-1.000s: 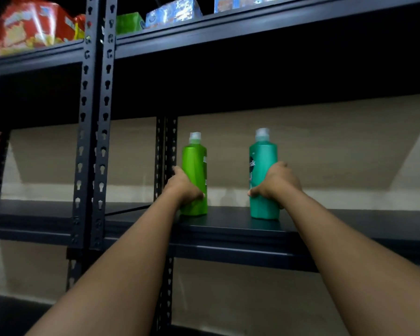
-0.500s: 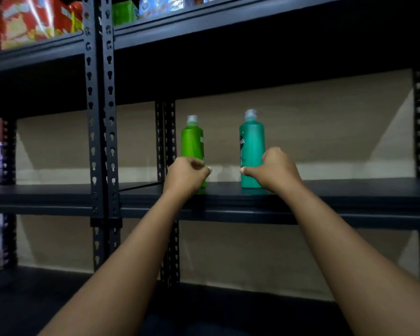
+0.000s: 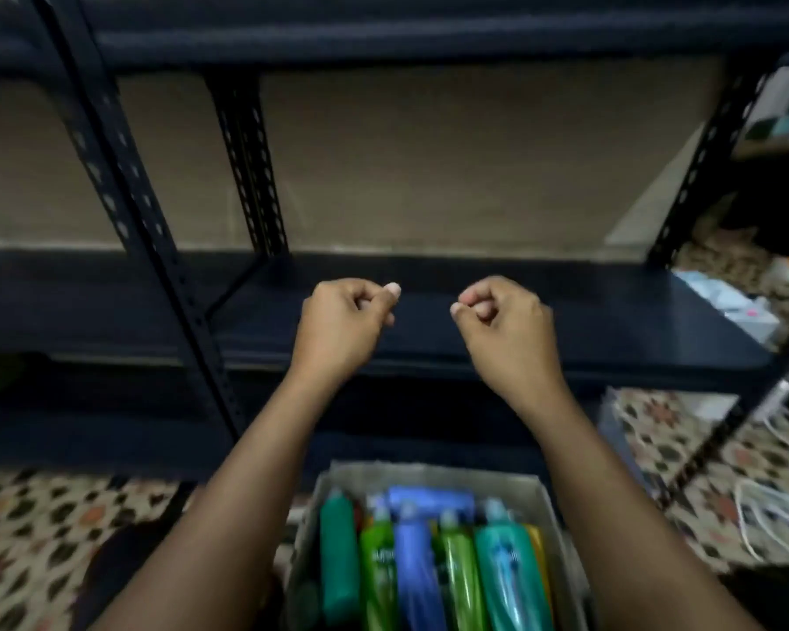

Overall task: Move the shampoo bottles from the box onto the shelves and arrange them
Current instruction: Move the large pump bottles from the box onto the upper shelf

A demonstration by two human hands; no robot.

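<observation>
Dark shelf, box, curled empty left hand

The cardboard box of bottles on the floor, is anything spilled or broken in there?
Nothing stands out. The open cardboard box holds plastic shampoo bottles lying side by side: a dark green bottle, a blue bottle and a teal bottle among them. No spill shows. The picture is blurry, so small damage could hide.

I stood before a dark metal rack with perforated uprights, a plain beige wall behind it. Patterned floor tiles in cream, black and orange lay below, dimly lit.
</observation>
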